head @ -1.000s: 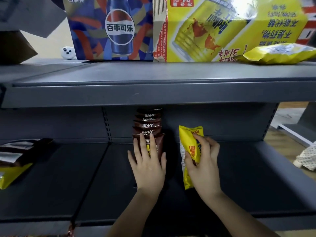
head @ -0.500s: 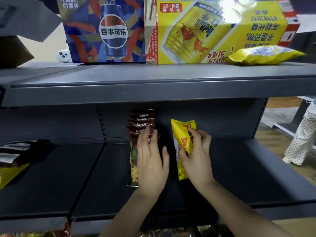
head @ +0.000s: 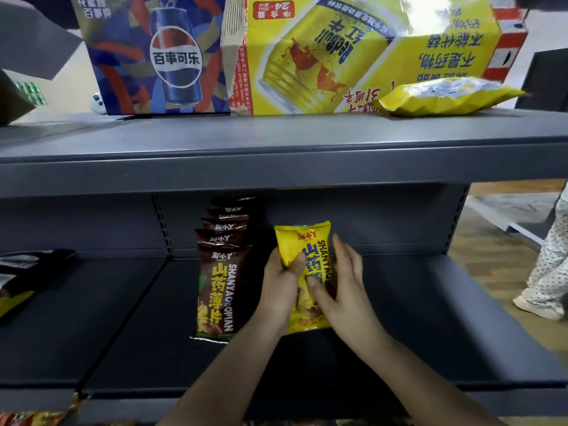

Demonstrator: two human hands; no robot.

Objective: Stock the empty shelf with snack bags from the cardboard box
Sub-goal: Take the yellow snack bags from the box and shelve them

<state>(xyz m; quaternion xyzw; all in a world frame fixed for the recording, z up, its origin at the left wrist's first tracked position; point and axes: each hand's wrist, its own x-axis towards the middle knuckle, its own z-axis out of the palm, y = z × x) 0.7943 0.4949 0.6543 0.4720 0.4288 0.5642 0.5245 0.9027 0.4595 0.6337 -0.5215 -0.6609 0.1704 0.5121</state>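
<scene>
A yellow snack bag stands upright on the dark grey shelf, facing me. My left hand grips its left edge, thumb across the front. My right hand holds its right side, fingers along the edge and thumb on the front. Just to the left stands a row of several brown snack bags, one behind another, back to the rear panel. Neither hand touches the brown row. The cardboard box is not in view.
Dark and yellow bags lie at the shelf's far left. On the upper shelf stand a blue cola carton, a yellow drink carton and a loose yellow bag. A person's legs stand at right.
My left hand left the brown bags and moved right onto the yellow bag. The yellow bag turned from edge-on to facing me, now held by both hands.
</scene>
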